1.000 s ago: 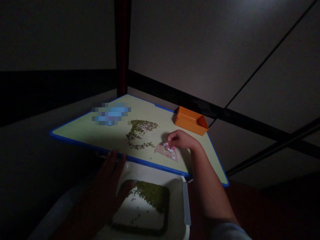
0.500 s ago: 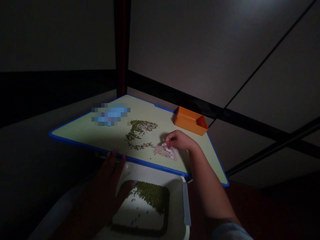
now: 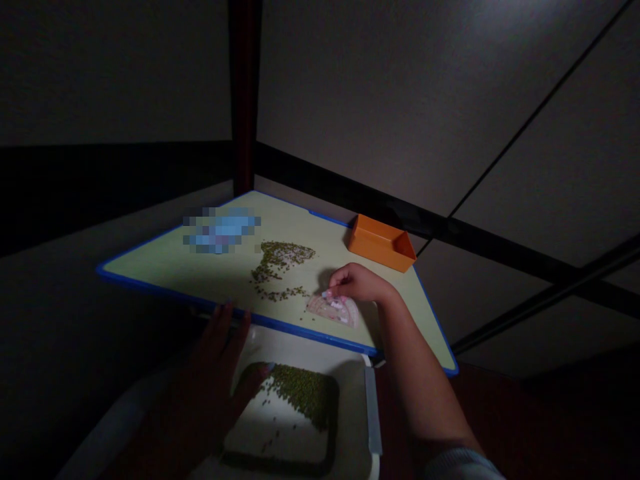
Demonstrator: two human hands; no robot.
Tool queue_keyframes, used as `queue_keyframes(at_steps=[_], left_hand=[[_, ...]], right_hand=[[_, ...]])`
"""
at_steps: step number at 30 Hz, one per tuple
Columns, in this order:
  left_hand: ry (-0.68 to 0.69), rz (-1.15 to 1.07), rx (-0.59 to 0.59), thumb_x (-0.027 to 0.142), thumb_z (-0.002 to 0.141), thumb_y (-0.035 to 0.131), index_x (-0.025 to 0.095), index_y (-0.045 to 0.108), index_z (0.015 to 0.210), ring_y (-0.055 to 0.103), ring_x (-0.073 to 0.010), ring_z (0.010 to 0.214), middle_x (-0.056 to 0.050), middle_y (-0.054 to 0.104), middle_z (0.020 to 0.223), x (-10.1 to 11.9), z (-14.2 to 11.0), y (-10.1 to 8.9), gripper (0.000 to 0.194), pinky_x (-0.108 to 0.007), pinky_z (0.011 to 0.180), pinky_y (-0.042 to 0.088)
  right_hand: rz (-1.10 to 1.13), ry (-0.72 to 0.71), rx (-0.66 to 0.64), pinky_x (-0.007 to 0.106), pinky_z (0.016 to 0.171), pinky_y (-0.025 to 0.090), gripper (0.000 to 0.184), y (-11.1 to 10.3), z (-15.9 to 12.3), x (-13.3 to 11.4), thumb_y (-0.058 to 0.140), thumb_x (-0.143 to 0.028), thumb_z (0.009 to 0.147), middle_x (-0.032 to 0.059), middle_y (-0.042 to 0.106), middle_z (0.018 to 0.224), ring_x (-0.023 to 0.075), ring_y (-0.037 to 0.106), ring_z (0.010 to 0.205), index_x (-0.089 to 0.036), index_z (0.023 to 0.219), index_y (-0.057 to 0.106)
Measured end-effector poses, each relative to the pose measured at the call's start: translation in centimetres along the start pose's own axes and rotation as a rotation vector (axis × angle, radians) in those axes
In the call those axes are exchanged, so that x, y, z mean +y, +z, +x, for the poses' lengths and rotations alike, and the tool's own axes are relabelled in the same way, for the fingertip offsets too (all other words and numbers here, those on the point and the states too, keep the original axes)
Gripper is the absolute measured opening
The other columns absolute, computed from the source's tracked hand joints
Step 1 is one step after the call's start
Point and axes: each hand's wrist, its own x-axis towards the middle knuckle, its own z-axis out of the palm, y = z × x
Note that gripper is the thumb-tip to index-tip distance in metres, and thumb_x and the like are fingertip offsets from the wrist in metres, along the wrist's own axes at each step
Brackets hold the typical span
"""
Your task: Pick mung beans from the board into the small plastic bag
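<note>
My right hand (image 3: 353, 283) pinches the top of a clear, pink-patterned protractor (image 3: 333, 310), whose curved and straight edges rest near the tabletop. Just left of it, small green beans (image 3: 285, 257) lie scattered on the pale tabletop (image 3: 210, 273) with the blue rim. My left hand (image 3: 220, 380), in deep shadow, has its fingers spread at the table's near edge, with the thumb over a white bin (image 3: 357, 400). More green beans (image 3: 305, 390) are heaped inside that bin. I cannot tell whether the left fingertips press on the table's rim.
An orange open box (image 3: 383, 243) stands at the table's far right. At the back left lies a blurred-out light blue item (image 3: 225, 230). Dark wall panels (image 3: 400, 100) rise behind the table, and the bin sits below its near edge.
The protractor in my right hand has shifted slightly toward the near edge and changed its tilt. A stray bean now shows below it. My left hand stays in place.
</note>
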Motion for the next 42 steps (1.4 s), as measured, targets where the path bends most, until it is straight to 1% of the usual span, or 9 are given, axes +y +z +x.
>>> queue_keyframes(at_steps=[6,12,17,21,27,31,36,39,42], left_hand=[[0.008,0.010,-0.010,0.057,0.085,0.048,0.029,0.003,0.153,0.011,-0.0351,0.150,-0.008,-0.004,0.165,0.04,-0.05,-0.15,0.086,-0.054,0.115,0.030],[-0.009,0.010,-0.024,0.056,0.086,0.048,0.031,0.002,0.153,0.011,-0.0359,0.150,-0.007,-0.006,0.165,0.12,-0.02,-0.27,0.085,-0.055,0.114,0.030],[0.005,0.012,-0.014,0.058,0.085,0.048,0.028,0.004,0.153,0.011,-0.0359,0.150,-0.008,-0.005,0.165,0.01,-0.09,-0.19,0.087,-0.053,0.114,0.031],[0.016,0.025,-0.008,0.058,0.085,0.048,0.025,0.009,0.153,0.012,-0.0364,0.149,-0.008,-0.004,0.165,-0.05,-0.09,-0.18,0.085,-0.052,0.114,0.031],[0.028,0.050,-0.008,0.059,0.086,0.045,0.024,0.009,0.153,0.014,-0.0355,0.149,-0.011,0.001,0.165,0.12,0.07,-0.22,0.085,-0.051,0.113,0.033],[0.032,0.038,0.015,0.059,0.086,0.044,0.025,0.006,0.153,0.015,-0.0365,0.149,-0.010,-0.002,0.165,0.11,0.01,-0.18,0.084,-0.052,0.113,0.033],[0.018,0.044,0.001,0.058,0.086,0.046,0.024,0.009,0.153,0.016,-0.0366,0.149,-0.010,-0.002,0.165,0.05,-0.11,-0.24,0.084,-0.052,0.113,0.034],[0.021,0.032,0.015,0.058,0.086,0.046,0.023,0.012,0.153,0.016,-0.0375,0.148,-0.010,-0.003,0.165,-0.02,-0.07,-0.17,0.084,-0.052,0.112,0.034],[0.033,0.042,0.012,0.058,0.086,0.047,0.020,0.016,0.153,0.016,-0.0375,0.149,-0.012,0.000,0.165,-0.05,0.04,-0.11,0.083,-0.052,0.112,0.034]], right_hand=[[-0.065,0.043,0.020,0.022,0.057,0.036,0.016,0.17,0.12,-0.07,0.064,-0.021,0.080,-0.0053,0.055,0.050,0.0075,0.048,0.049,-0.014,0.066,0.065],[-0.067,0.086,0.120,0.023,0.056,0.036,0.016,-0.21,-0.29,-0.35,0.065,-0.021,0.078,-0.0046,0.056,0.050,0.0080,0.048,0.048,-0.014,0.064,0.064],[0.030,0.029,0.033,0.023,0.054,0.036,0.019,-0.09,-0.14,-0.09,0.067,-0.028,0.078,-0.0042,0.056,0.051,0.0083,0.048,0.048,-0.014,0.066,0.064],[0.005,-0.003,-0.009,0.023,0.055,0.037,0.019,0.23,0.24,0.25,0.066,-0.029,0.079,-0.0031,0.059,0.053,0.0088,0.049,0.050,-0.014,0.068,0.066],[-0.065,0.041,0.027,0.023,0.057,0.038,0.017,-0.06,0.00,0.13,0.064,-0.024,0.080,-0.0038,0.058,0.052,0.0078,0.049,0.050,-0.014,0.067,0.065],[-0.112,0.063,0.056,0.022,0.055,0.036,0.017,-0.48,-0.20,0.32,0.063,-0.024,0.080,-0.0038,0.057,0.051,0.0077,0.047,0.049,-0.013,0.067,0.065],[-0.166,0.061,0.123,0.022,0.055,0.036,0.017,-0.40,-0.09,0.52,0.062,-0.023,0.080,-0.0033,0.057,0.053,0.0079,0.048,0.050,-0.013,0.066,0.064],[-0.146,0.045,0.101,0.023,0.056,0.037,0.016,-0.15,0.00,0.43,0.061,-0.021,0.080,-0.0033,0.058,0.052,0.0083,0.049,0.050,-0.013,0.067,0.065],[-0.087,0.025,0.047,0.023,0.056,0.038,0.018,-0.03,-0.03,0.22,0.063,-0.025,0.081,-0.0036,0.057,0.052,0.0083,0.049,0.050,-0.014,0.067,0.064]])
